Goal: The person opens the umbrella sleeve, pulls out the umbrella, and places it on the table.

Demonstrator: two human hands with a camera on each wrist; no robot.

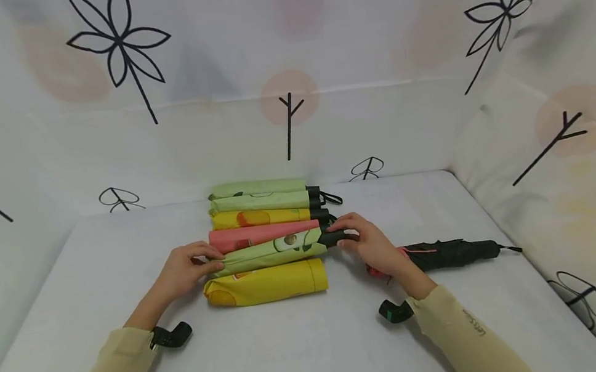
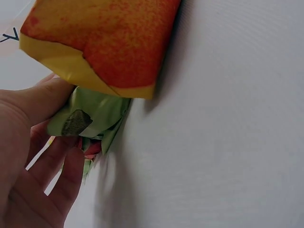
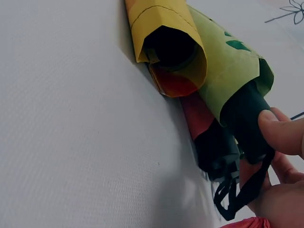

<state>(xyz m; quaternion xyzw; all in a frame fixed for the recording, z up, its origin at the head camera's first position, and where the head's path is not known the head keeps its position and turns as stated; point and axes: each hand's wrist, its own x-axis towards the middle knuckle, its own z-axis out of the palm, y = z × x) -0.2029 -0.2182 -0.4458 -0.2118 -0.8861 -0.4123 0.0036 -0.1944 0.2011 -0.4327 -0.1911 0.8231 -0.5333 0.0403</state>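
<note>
My left hand (image 1: 184, 268) and right hand (image 1: 368, 240) hold one avocado umbrella (image 1: 261, 254).
From afar, in the head view, I count six in a row: two pale green umbrellas (image 1: 263, 202) at the back, one yellow umbrella (image 1: 279, 214), one pink umbrella (image 1: 265, 235), the held one, one yellow cover (image 1: 276, 283) in front. One black umbrella (image 1: 454, 253) lies off right. In the left wrist view, my left hand pinches one end, thumb and fingers on opposite sides. In the right wrist view, my right hand grips the black handle (image 3: 246, 118).

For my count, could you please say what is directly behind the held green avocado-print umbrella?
A pink tubular fabric umbrella; the green umbrella hides much of its near side.
</note>
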